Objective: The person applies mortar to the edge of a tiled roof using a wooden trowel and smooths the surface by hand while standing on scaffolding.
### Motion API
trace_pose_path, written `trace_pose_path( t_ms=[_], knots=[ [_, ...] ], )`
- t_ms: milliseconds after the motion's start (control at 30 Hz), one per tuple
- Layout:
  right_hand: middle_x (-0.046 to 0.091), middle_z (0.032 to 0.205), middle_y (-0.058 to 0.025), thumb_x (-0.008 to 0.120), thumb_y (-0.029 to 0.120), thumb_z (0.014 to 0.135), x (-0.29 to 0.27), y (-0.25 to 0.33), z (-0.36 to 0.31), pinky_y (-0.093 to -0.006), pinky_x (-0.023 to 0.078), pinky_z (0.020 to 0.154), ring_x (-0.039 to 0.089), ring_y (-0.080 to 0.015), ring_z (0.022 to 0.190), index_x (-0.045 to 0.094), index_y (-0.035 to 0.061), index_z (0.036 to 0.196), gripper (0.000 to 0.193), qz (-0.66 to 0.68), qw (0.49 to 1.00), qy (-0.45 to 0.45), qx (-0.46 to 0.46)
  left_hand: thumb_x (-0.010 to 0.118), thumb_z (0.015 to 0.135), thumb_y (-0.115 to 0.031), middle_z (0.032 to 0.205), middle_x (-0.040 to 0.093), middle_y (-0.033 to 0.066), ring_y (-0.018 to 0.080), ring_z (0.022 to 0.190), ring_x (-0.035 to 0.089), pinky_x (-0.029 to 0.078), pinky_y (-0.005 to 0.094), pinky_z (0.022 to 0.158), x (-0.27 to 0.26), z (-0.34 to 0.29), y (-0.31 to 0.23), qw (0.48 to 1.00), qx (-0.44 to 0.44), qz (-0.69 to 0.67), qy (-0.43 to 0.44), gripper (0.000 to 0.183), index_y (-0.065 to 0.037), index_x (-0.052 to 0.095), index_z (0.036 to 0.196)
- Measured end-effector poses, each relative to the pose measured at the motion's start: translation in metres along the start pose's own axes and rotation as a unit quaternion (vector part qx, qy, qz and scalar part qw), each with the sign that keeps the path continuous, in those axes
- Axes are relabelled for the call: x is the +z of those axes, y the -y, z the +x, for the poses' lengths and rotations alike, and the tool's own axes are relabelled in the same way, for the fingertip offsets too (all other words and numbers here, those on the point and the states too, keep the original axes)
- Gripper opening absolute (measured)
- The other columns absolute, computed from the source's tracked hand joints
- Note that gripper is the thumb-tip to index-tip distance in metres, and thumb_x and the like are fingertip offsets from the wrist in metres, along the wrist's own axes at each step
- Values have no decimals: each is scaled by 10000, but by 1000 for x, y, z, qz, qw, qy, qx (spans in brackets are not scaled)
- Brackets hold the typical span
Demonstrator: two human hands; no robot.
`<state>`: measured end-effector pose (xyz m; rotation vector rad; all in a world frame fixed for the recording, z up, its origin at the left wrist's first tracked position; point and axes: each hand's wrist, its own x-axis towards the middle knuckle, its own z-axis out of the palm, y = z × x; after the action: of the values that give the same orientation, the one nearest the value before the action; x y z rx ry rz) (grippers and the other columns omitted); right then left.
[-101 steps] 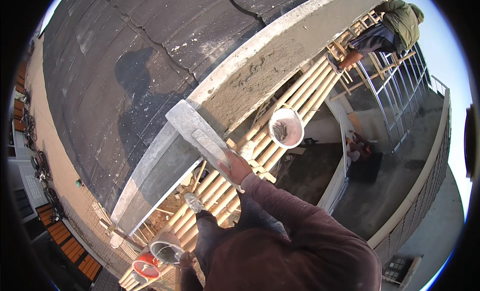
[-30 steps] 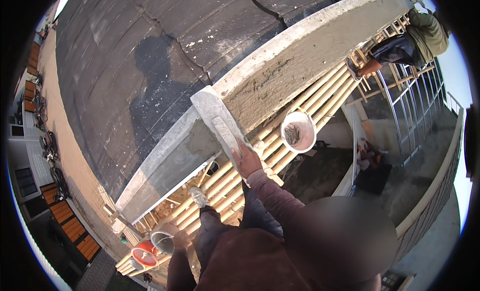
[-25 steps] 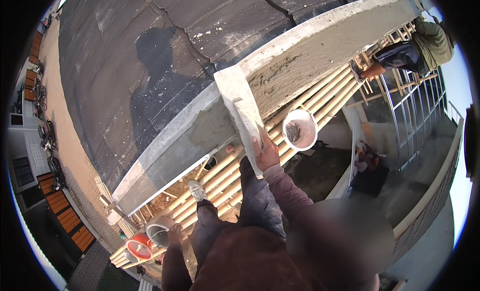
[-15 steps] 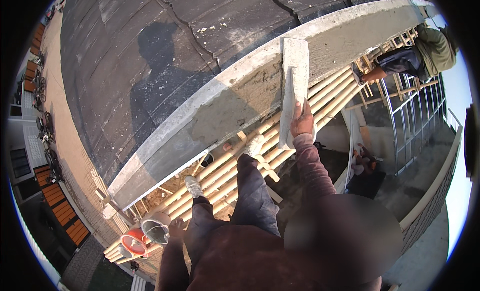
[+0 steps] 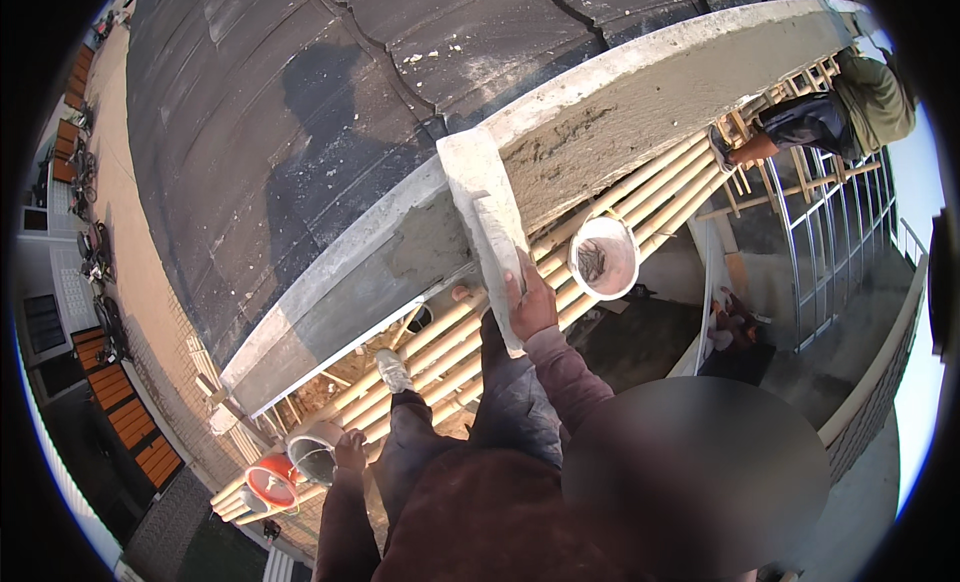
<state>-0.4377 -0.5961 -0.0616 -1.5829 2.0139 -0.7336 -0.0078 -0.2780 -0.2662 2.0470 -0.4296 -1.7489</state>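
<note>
The float (image 5: 480, 190), held by the right fingers (image 5: 513, 287), is best drawn flat over the mortar (image 5: 427, 244); the left fingers' (image 5: 352, 438) grip cannot be told.

- Roof (image 5: 230, 172) beyond the ledge (image 5: 640, 107); board (image 5: 488, 217) across the ledge, right fingers (image 5: 516, 290) at its near end.
- Bucket (image 5: 617, 266) on poles (image 5: 668, 182), right of the board.
- Left fingers (image 5: 347, 444) beside a second bucket (image 5: 314, 460); third bucket (image 5: 260, 472) left of that.

Parked motorcycles (image 5: 95, 252) line the tan pavement (image 5: 117, 182) at left, near orange slatted panels (image 5: 110, 384).
</note>
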Motion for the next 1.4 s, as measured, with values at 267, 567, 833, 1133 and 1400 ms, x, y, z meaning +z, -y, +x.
trace_pose_path(
  t_ms=[267,567,833,1133,1400],
  knots=[
    [680,1140,-319,535,335,1048,-44,-10,98,-527,534,895,649,-496,1077,492,33,1445,501,-77,996,-45,28,593,1001,-160,869,606,18,136,612,526,391,272,472,5,-20,-1,965,-108,-239,31,153,-90,633,1131],
    [653,1267,-278,551,366,1032,-27,-5,51,-496,521,970,638,-456,1157,526,68,1442,507,-144,989,10,-16,652,980,-175,856,564,15,154,665,545,389,303,513,-9,-19,50,980,-40,-193,18,135,-106,628,1094],
    [676,1168,-302,562,429,1014,-8,-6,68,-517,532,913,661,-466,1070,523,88,1451,555,-172,983,47,-34,583,973,-288,903,611,44,212,673,576,449,337,508,-23,0,89,961,-39,-265,76,245,-109,640,1129],
    [648,1241,-306,581,343,1011,9,-6,35,-487,521,949,642,-460,1125,501,40,1464,550,-114,992,1,-49,645,971,-177,841,592,-17,124,644,573,398,266,434,-9,-15,50,945,-116,-307,12,119,-121,659,1075],
    [682,1097,-302,592,362,1002,64,-5,-3,-511,524,908,656,-468,1033,524,71,1451,539,-144,983,97,-67,626,973,-254,889,614,2,220,715,635,416,365,502,-33,-24,106,967,-48,-249,2,145,-165,651,1085]
  ],
)
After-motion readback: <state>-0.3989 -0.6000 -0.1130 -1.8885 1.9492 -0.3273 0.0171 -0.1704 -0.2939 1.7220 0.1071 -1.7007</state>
